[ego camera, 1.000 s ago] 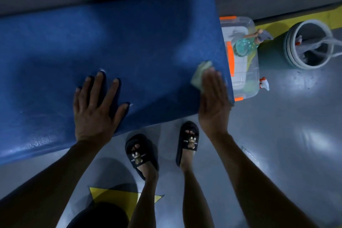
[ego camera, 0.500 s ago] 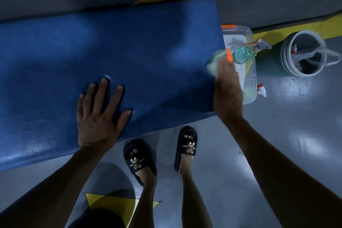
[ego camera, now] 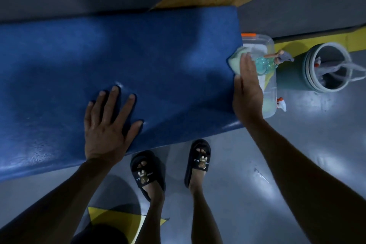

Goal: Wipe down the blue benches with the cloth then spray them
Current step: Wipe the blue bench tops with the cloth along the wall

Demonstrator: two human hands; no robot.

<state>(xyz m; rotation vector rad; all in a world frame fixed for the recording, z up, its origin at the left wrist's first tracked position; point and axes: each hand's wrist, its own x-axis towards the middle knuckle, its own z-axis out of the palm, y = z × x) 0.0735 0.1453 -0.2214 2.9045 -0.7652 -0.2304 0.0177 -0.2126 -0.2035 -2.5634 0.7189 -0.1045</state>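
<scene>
A person stands over a long blue bench (ego camera: 118,61), seen from above. Its padded top looks like textured vinyl, slightly glossy, with droplets beading near the lower left edge, so it is probably damp from wiping. It spans most of the view, its right end squared off above a smooth grey floor (ego camera: 297,164).

The left hand (ego camera: 107,125) lies flat on the bench near its front edge, fingers straight and spread, holding nothing; it seems to brace the body while the other arm reaches.

The right hand (ego camera: 247,89) presses a pale green cloth (ego camera: 235,61) against the bench's right end, fingers straight and together on top of it. The cloth looks soft and folded, bunched at the edge, likely so the side gets wiped too.

Just beside that end sits a clear plastic tub (ego camera: 269,45) with orange clips, and a translucent teal spray bottle (ego camera: 265,65) on it, within reach for the spraying step. Further right stands a round green bucket (ego camera: 293,77).

Black slides (ego camera: 198,162) cover both feet.
</scene>
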